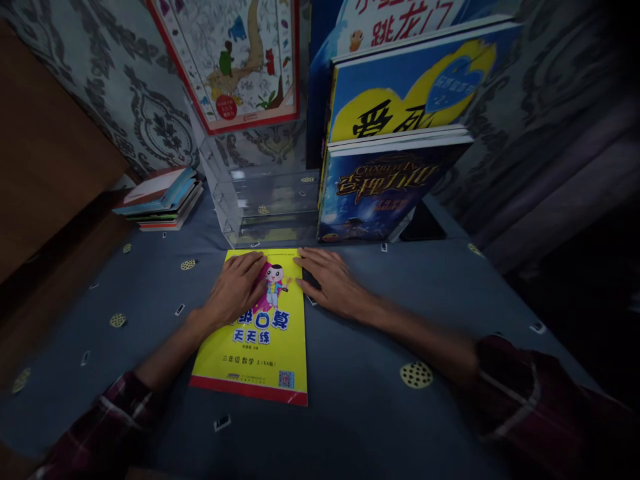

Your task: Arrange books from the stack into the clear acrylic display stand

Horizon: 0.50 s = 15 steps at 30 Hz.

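A yellow workbook [250, 363] with a red bottom strip and a cartoon child on its cover lies flat on the blue-grey tablecloth. My left hand [235, 287] rests over the workbook's upper left part, palm down, covering some of the printed title; its fingers are stretched out. At the upper right edge of the workbook, my right hand [330, 280] lies with its fingers extended and their tips touching the cover's edge. Neither hand is wrapped around anything.
Just beyond the workbook stands a clear acrylic book rack [270, 223]. It holds a dark blue book [375, 193], a blue-and-yellow book [400, 93] and a red-bordered picture book [245, 67]. A stack of books [163, 197] lies at the left, and a dark flat object [424, 223] sits right of the rack.
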Motion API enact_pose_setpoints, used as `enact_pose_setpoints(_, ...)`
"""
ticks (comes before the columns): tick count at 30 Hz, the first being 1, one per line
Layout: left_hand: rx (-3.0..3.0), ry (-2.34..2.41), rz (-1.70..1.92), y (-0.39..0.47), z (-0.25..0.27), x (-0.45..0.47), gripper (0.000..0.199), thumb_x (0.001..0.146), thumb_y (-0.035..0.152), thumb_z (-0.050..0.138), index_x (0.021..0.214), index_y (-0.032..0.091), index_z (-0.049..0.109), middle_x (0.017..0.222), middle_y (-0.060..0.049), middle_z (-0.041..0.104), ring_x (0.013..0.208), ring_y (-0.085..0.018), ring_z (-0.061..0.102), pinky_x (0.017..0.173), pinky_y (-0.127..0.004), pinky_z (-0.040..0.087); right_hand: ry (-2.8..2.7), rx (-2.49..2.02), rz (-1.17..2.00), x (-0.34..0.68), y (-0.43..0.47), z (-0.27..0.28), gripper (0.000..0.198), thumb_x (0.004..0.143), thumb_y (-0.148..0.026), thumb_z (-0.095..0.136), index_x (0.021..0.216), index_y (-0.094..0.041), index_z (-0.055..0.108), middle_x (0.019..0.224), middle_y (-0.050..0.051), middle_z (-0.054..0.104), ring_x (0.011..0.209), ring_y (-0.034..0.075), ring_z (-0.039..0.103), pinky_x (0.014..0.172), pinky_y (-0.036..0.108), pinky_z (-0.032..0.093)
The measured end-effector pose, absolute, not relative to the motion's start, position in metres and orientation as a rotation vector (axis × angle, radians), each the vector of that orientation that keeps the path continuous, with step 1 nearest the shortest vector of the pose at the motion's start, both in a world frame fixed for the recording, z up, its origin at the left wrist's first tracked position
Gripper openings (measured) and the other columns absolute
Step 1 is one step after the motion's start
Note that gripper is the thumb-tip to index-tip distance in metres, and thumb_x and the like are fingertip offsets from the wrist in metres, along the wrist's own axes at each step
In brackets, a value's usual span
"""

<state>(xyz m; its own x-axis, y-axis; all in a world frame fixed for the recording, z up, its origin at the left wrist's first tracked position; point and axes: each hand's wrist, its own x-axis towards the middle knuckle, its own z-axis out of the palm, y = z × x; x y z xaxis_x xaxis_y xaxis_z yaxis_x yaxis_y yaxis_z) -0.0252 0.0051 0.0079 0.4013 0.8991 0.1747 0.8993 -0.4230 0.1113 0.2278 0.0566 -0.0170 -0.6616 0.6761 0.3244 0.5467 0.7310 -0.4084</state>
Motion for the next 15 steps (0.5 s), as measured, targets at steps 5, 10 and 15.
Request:
enact_pose_setpoints(5,-2.643,-1.633,-0.334,0.009,0.007,-0.012,0.047,0.107,0.036,0.038,0.145,0.015,0.057,0.148,-0.017,0.060,0.137,-0.033,0.054,0.115,-0.053,0.042,-2.487,-0.945,0.382,0.227,0.056,-0.016,0.043,0.102,-0.036,0.053,0.136,-0.014,0.065,0.148,0.021,0.062,0.141,0.035,0.054,0.112,0.059,0.046)
enact_pose_setpoints(10,-2.702,-1.560,-0.337,0.014,0.008,0.000,0.047,0.106,0.033,0.040,0.146,0.016,0.056,0.146,-0.017,0.060,0.137,-0.033,0.054,0.114,-0.053,0.043,-2.477,-0.935,0.398,0.228,0.057,-0.017,0.042,0.100,-0.035,0.053,0.136,-0.016,0.066,0.149,0.021,0.061,0.141,0.036,0.054,0.112,0.060,0.046)
enact_pose_setpoints(15,-2.755,-1.538,-0.280,0.020,0.011,0.010,0.049,0.107,0.036,0.039,0.147,0.013,0.055,0.150,-0.017,0.059,0.139,-0.033,0.052,0.115,-0.053,0.040,-2.420,-0.881,0.449,0.229,0.058,-0.021,0.053,0.099,-0.035,0.053,0.148,-0.015,0.053,0.146,0.021,0.062,0.139,0.037,0.055,0.110,0.062,0.046)
